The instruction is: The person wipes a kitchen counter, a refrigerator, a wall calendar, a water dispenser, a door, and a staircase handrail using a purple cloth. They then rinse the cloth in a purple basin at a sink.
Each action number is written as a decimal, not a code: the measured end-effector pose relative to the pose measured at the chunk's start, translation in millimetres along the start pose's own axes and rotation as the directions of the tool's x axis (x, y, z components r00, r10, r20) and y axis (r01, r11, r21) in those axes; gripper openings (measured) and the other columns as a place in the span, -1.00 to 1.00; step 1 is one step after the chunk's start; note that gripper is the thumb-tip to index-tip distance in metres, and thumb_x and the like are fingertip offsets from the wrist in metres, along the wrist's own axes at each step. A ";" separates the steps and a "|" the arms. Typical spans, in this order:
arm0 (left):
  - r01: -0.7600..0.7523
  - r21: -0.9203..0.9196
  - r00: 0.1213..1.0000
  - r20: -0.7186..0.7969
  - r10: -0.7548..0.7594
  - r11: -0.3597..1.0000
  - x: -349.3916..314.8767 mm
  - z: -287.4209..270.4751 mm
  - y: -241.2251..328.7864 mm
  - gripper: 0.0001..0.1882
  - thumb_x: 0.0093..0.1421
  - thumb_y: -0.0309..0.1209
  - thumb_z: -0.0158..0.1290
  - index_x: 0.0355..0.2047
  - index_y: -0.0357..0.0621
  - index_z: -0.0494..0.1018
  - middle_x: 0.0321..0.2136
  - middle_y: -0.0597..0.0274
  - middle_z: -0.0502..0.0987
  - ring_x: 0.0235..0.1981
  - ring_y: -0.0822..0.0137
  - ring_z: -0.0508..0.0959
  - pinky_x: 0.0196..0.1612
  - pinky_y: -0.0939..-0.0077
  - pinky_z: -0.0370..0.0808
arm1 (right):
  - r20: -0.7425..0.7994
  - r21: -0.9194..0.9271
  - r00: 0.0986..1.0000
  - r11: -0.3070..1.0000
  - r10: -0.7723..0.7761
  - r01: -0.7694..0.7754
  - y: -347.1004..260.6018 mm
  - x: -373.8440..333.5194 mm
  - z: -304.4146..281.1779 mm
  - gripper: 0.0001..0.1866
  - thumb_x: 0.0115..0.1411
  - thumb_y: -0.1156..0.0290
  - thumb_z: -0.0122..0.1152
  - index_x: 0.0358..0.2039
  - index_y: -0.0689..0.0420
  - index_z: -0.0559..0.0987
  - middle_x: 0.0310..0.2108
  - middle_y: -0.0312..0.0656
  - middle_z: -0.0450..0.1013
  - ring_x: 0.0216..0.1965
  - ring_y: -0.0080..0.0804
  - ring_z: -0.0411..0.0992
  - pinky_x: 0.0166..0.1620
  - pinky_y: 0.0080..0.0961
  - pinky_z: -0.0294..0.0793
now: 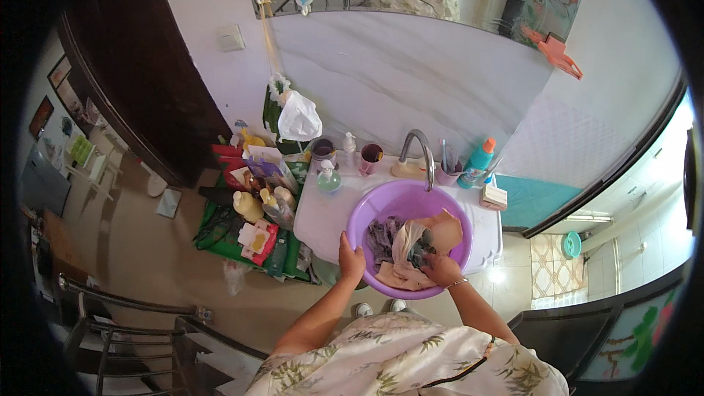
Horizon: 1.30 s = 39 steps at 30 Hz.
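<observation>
A purple plastic basin (358, 213) sits on the white washstand under the curved metal faucet (420, 148). Inside lie bunched clothes: a dark grey piece (381, 238), a beige piece (445, 233) and a pale cream one (405, 249). My left hand (352, 258) grips the basin's left rim, with its thumb on the inner side. Down inside the basin's near right part, my right hand (443, 270) has its fingers curled into the clothes; the fingertips are partly hidden by fabric. A thin bracelet (455, 284) circles my right wrist.
Along the washstand (312, 213) stand a pump bottle (328, 177), cups (370, 160), a teal bottle with orange cap (477, 161) and a soap box (493, 197). Left of it, a green crate (220, 238) holds several bottles and packets. A mirror (469, 0) hangs above.
</observation>
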<state>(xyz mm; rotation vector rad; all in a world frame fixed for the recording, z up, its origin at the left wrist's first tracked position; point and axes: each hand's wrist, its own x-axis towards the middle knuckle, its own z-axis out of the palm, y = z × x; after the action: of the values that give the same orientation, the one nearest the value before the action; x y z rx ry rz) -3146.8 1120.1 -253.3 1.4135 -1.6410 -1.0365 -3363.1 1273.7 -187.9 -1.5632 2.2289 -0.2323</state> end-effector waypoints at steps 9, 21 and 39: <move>-0.278 0.461 0.961 0.124 0.248 0.843 -11.7 -23.7 39.7 -0.26 0.07 -0.36 0.07 0.25 -0.17 0.05 0.21 -0.18 0.12 0.24 -0.06 0.14 0.22 0.03 0.11 | -0.114 0.006 0.985 0.992 -0.127 0.128 24.5 -0.4 22.0 -0.72 0.09 0.15 0.12 -0.25 0.00 0.60 -0.41 -0.02 0.53 -0.40 -0.02 0.51 -0.32 -0.13 0.50; -0.690 0.497 0.700 0.644 0.308 0.526 -18.1 -33.0 52.2 -0.75 0.13 -0.19 0.00 -0.45 -0.05 0.56 -0.53 0.10 0.56 -0.40 0.15 0.57 0.22 0.03 0.11 | -0.138 0.062 0.981 0.988 -0.133 0.143 10.8 -14.6 5.8 -0.73 0.09 0.13 0.09 -0.42 0.05 0.61 -0.45 -0.07 0.54 -0.42 -0.06 0.52 -0.34 -0.14 0.51; -0.660 0.328 0.747 0.384 0.543 0.676 -41.2 -13.6 31.6 -0.87 0.09 -0.31 0.03 -0.47 -0.04 0.52 -0.63 0.12 0.51 -0.52 0.09 0.51 -0.16 0.18 0.33 | -0.203 0.039 0.979 0.999 0.024 -0.017 13.5 -15.9 12.1 -0.71 0.06 0.11 0.10 -0.46 0.05 0.60 -0.48 -0.07 0.53 -0.42 -0.05 0.51 -0.32 -0.13 0.49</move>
<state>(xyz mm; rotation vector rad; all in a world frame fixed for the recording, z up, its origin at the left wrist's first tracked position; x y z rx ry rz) -3141.8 1161.7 -219.6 0.8605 -2.4387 -0.4618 -3365.1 1294.5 -200.0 -1.5576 2.3786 -0.4426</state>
